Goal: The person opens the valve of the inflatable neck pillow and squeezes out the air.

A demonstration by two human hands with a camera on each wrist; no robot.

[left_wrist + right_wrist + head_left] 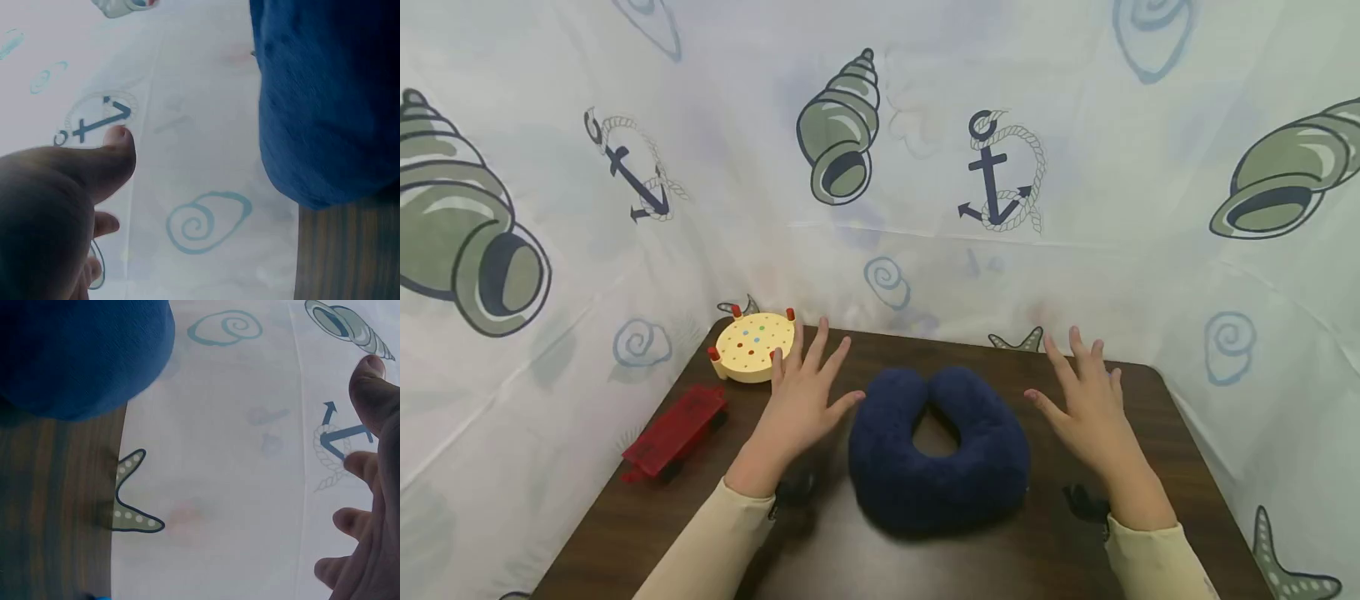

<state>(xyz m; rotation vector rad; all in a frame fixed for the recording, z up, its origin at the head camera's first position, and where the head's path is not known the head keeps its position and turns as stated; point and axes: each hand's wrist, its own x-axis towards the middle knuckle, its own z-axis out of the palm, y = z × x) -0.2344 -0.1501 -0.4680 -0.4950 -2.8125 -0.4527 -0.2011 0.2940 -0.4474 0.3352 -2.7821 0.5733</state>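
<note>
A navy blue plush neck pillow (940, 487) lies on the dark wooden table, its two ends pointing to the back. On its left side my left hand (801, 408) hovers with fingers spread, apart from the pillow. My right hand (1090, 408) is held up on the other side, fingers also spread and holding nothing. In the left wrist view the pillow (331, 100) fills the upper right, away from the thumb. The right wrist view has the pillow (81, 356) at upper left, with the hand at the far edge.
At the back left stands a round cream-coloured piece (752, 343) with coloured dots and red pegs, partly behind my left fingers. A red translucent skateboard-like object (677, 429) lies near the table's left edge. A shell-and-anchor printed curtain (925, 283) surrounds the table (887, 567). Something blue peeks out behind my right fingers.
</note>
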